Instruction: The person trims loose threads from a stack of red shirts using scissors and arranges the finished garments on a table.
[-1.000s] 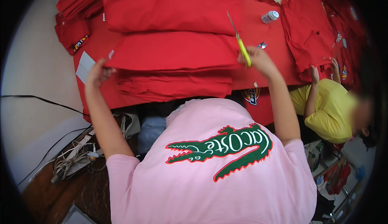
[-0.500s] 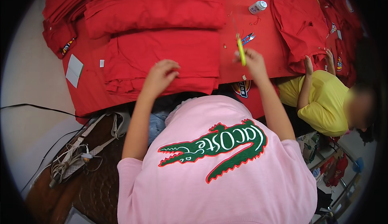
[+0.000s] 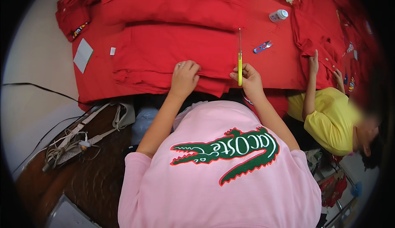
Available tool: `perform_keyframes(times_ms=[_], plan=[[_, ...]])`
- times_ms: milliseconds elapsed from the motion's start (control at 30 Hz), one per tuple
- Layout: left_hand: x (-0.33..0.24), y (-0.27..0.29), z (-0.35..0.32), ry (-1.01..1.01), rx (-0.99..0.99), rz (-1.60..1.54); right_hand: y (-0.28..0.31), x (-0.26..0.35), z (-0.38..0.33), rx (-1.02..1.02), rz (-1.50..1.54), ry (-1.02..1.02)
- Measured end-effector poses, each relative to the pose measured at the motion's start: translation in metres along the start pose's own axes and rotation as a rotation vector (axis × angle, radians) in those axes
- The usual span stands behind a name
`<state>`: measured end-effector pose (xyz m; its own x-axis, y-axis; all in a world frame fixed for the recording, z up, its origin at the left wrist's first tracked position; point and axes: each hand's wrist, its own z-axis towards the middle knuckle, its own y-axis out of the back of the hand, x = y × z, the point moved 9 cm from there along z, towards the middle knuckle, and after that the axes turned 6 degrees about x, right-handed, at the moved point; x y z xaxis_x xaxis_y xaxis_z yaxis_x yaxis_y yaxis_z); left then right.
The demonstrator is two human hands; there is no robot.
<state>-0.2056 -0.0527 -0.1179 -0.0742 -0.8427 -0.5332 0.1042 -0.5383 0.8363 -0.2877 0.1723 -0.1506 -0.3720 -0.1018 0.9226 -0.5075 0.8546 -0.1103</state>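
Note:
In front of me lies a stack of folded red garments (image 3: 148, 47). My left hand (image 3: 185, 76) is over its near edge, fingers curled and closed on the top red cloth; the fingertips are partly hidden. At the stack's near right corner, my right hand (image 3: 250, 80) grips a slim yellow-handled tool (image 3: 240, 69) with a thin metal shaft pointing away from me. Its exact kind I cannot tell. Blue thread snips (image 3: 263, 47) lie on the red table surface (image 3: 271, 69) to the right of the tool.
A thick red folded pile (image 3: 173, 6) lies behind the stack. Back right stands a white bottle (image 3: 278, 15). A white card (image 3: 83, 55) and a small white tag (image 3: 112, 51) lie on the left. At right, a person in a yellow shirt (image 3: 329, 117) handles red cloth (image 3: 317, 28).
My left hand has moved right and come down onto the cloth's near edge. My right hand has brought the yellow-handled tool left and nearer, beside the stack. The view has shifted slightly.

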Motion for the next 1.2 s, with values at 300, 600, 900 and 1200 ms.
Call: perform_keyframes(times_ms=[300,600,900,1200], plan=[[0.003,0.006,-0.017,-0.056,0.159,-0.085,0.072,0.025,-0.032,-0.369,-0.636,-0.125],[-0.026,-0.019,0.008,0.037,0.318,-0.446,0.204,0.054,-0.006,-0.557,-1.314,-0.302],[-0.259,0.212,0.067,-0.754,0.7,-1.872,0.218,0.078,0.028,-0.528,-1.444,-0.41],[-0.299,0.226,0.086,-1.046,0.548,-1.903,0.233,0.14,0.079,-0.661,-1.155,0.0]])
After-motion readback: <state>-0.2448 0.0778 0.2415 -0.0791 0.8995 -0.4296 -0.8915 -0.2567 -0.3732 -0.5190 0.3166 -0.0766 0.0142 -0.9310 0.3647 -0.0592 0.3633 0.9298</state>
